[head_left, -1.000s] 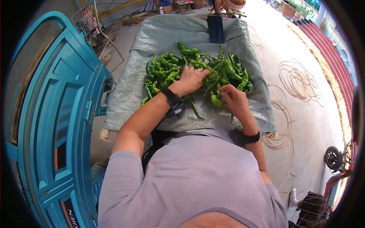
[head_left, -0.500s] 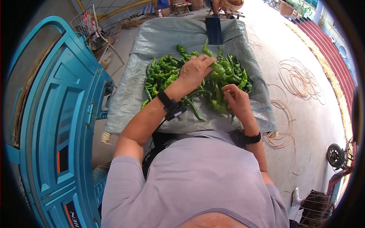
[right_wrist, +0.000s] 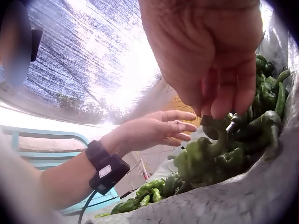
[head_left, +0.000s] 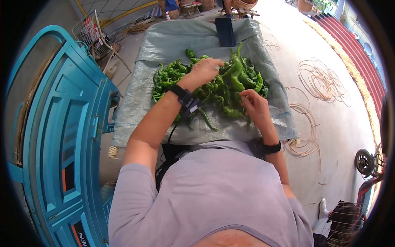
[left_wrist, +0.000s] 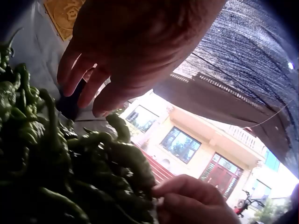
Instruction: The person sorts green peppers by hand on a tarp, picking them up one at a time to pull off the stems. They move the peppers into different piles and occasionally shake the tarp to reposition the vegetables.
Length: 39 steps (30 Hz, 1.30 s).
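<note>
A pile of long, wrinkled green peppers (head_left: 170, 76) lies on a grey-green woven sheet (head_left: 131, 123) in front of me. My left hand (head_left: 202, 73) is over the middle of the pile, palm down. Its fingers (right_wrist: 175, 127) are extended and hold nothing, as the right wrist view shows. Just right of its fingertips, a large pepper (head_left: 235, 76) lies on the right-hand cluster. At that cluster's near edge my right hand (head_left: 257, 108) has its fingers curled, with thumb and fingertips pinching a green pepper (right_wrist: 215, 128). Both wrists wear black straps.
A dark blue flat panel (head_left: 225, 32) lies at the sheet's far edge. A teal metal vehicle side (head_left: 66, 123) stands close on the left. Coils of thin cane (head_left: 323, 80) lie on the floor to the right. Another person's legs and a basket (head_left: 245, 4) are beyond the sheet.
My left hand rose from the pile, carried a pepper rightward, and has let it go over the right-hand cluster; it is now back a little left. The right hand has stayed almost in place.
</note>
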Tool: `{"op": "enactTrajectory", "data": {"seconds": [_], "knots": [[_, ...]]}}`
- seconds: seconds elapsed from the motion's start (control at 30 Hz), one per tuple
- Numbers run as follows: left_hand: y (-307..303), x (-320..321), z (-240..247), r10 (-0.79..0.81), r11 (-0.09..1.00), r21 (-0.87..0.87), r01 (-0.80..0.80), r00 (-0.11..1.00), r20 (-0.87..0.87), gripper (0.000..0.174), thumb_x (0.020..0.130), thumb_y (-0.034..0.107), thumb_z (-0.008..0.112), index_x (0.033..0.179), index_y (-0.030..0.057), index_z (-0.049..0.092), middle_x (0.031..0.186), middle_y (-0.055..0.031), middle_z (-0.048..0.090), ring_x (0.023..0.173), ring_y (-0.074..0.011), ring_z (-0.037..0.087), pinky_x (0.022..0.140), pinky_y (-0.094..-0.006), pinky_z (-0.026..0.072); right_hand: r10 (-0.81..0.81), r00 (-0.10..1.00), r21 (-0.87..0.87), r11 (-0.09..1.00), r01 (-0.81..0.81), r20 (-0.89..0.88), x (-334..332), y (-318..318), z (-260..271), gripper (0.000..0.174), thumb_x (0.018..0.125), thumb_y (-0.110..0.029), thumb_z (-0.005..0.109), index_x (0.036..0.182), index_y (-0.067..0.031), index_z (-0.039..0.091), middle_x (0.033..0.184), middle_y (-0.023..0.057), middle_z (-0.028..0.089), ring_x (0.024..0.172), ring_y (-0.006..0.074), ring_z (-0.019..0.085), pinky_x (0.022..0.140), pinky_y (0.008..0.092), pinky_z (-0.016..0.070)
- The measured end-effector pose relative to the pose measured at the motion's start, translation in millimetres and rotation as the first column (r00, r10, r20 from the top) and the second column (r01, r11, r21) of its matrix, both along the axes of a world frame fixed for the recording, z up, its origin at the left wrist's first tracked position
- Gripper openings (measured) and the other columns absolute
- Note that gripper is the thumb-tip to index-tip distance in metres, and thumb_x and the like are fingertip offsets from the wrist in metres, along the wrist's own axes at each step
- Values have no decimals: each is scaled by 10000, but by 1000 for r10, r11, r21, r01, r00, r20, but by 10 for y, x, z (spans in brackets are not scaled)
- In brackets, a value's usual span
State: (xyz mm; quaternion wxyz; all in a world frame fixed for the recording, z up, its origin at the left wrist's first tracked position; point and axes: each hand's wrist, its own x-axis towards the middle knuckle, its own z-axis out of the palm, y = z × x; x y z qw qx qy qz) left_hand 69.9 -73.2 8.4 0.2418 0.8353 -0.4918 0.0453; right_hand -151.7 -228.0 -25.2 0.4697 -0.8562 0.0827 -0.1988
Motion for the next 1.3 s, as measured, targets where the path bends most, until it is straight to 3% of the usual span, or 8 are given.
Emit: {"op": "enactTrajectory", "data": {"seconds": [0.17, 0.3, 0.4, 0.6, 0.9, 1.03, 1.23, 1.3], "knots": [[100, 200, -251, 226, 939, 303, -163, 957, -184, 419, 860, 377, 670, 1219, 160, 676, 1173, -179, 670, 1124, -377, 616, 978, -473, 473, 1, 1000, 53, 999, -1, -10, 41, 30, -21, 166, 918, -154, 627, 1075, -114, 664, 763, 53, 679, 550, 145, 608, 558, 299, 471], [-7, 17, -298, 362, 818, 488, -305, 932, -25, 561, 851, 424, 705, 1345, 187, 586, 1316, -143, 598, 1305, -405, 439, 1045, -509, 389, 18, 1000, 107, 994, -18, 0, 34, -16, -73, 176, 916, -145, 621, 1080, -98, 663, 757, 46, 665, 548, 133, 596, 563, 293, 476], [-27, 138, -432, 295, 876, 408, -259, 955, -26, 559, 811, 359, 737, 1316, 161, 601, 1255, -143, 638, 1285, -394, 468, 1027, -501, 403, 34, 999, 138, 990, -32, -12, 2, -6, -15, 175, 920, -138, 618, 1080, -86, 663, 755, 41, 654, 548, 120, 586, 562, 285, 481], [76, 326, -481, 168, 985, 67, -158, 797, -580, 560, 738, 286, 742, 1249, 100, 608, 1101, -153, 698, 1248, -398, 500, 1007, -472, 416, 74, 996, 246, 968, -59, -53, 22, -19, -13, 148, 944, -122, 606, 1066, -61, 664, 766, 38, 654, 572, 92, 580, 530, 255, 481], [-221, 181, -531, 481, 871, 243, -427, 840, -251, 661, 701, 314, 776, 1301, 121, 578, 1247, -165, 638, 1293, -407, 442, 1061, -461, 383, 99, 994, 254, 964, -83, -50, 21, -29, -31, 150, 947, -120, 609, 1066, -50, 667, 763, 37, 654, 583, 84, 582, 534, 252, 495], [-168, 190, -479, 378, 925, 130, -356, 842, -385, 591, 735, 252, 753, 1284, 94, 602, 1205, -196, 657, 1243, -375, 515, 1050, -445, 418, 104, 994, 273, 957, -96, -14, 25, -61, -72, 137, 949, -105, 602, 1055, -45, 664, 761, 20, 639, 572, 63, 563, 513, 230, 474], [-6, 524, -413, -122, 875, -432, -219, 763, -634, 421, 841, 101, 655, 1255, 38, 611, 1174, -108, 665, 1115, -209, 613, 996, -340, 462, 92, 995, 296, 952, -79, -31, 9, -41, -48, 138, 950, -108, 604, 1057, -55, 674, 757, 26, 646, 615, 69, 587, 513, 238, 494], [16, 508, -265, 181, 925, -220, -309, 868, -462, 479, 827, 111, 648, 1293, 27, 578, 1306, -177, 600, 1205, -285, 572, 1048, -373, 430, 101, 995, 303, 949, -90, -22, 16, -47, -52, 137, 953, -103, 599, 1058, -57, 675, 757, 24, 643, 617, 66, 585, 515, 233, 492]]}}
